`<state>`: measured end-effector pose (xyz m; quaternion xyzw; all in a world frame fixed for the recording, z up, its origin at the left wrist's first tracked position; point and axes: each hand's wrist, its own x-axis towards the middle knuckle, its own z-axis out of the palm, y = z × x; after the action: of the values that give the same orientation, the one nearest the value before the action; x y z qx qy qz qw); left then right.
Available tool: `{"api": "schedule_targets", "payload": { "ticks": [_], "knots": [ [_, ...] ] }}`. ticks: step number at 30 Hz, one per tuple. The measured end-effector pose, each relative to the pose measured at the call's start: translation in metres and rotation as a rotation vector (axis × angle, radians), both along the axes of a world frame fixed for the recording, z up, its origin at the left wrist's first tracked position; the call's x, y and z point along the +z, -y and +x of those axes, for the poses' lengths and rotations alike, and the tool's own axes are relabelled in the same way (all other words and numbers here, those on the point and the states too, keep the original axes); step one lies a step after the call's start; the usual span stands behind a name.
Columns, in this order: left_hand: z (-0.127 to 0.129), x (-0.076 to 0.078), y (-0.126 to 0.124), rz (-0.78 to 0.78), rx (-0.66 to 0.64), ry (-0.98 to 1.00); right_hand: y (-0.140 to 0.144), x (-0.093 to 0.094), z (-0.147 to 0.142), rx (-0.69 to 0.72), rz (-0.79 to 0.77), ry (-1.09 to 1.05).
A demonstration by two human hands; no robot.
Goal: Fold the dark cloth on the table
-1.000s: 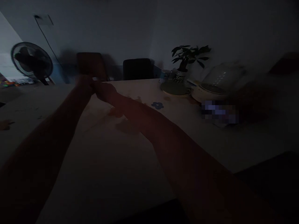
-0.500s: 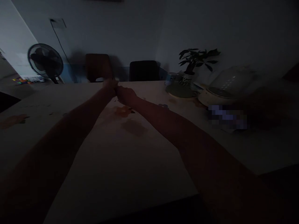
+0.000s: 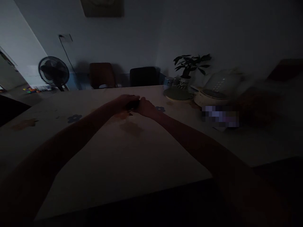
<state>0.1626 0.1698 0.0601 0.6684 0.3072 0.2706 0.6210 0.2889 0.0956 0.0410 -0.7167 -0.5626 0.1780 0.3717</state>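
Place: a dim home dining room is shown.
Worktop (image 3: 132,151): flower-patterned cloth is laid over it.
Behind the worktop: two chairs (image 3: 102,75) are set against the wall.
Left of the chairs: a standing fan (image 3: 54,72) is seen.
Right of the chairs: a potted plant (image 3: 188,67) and a mesh food cover (image 3: 219,85) are placed.

Both arms stretched forward over the table (image 3: 99,164), forearms converging. Left hand (image 3: 124,101) and right hand (image 3: 146,107) meeting fingertip to fingertip, fingers curled inward, too dark to tell the grip.

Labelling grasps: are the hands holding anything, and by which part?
Left hand and right hand meet over the table around something small and dark. Too dim to tell what or where it's gripped.
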Motion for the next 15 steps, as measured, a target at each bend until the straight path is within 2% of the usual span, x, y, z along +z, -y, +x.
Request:
{"api": "schedule_targets", "payload": {
  "ticks": [2,4,6,9,12,15],
  "knots": [
    [-0.004,0.003,0.013,0.024,-0.077,-0.121,0.025,0.009,0.007,0.092,-0.116,0.036],
    [-0.009,0.007,0.024,0.069,-0.147,-0.174,0.049,0.012,0.013,0.258,-0.184,-0.129],
    [-0.014,0.011,0.032,0.034,-0.222,-0.152,0.069,0.012,0.019,0.323,-0.190,-0.338],
    [-0.021,0.013,0.039,-0.054,-0.246,-0.123,0.090,0.008,0.028,0.205,-0.110,-0.509],
    [-0.027,0.008,0.045,-0.058,-0.233,-0.222,0.103,0.008,0.038,0.097,0.028,-0.512],
    [-0.028,0.005,0.054,-0.054,-0.185,-0.292,0.113,0.010,0.042,0.061,0.111,-0.522]
  ]
}}
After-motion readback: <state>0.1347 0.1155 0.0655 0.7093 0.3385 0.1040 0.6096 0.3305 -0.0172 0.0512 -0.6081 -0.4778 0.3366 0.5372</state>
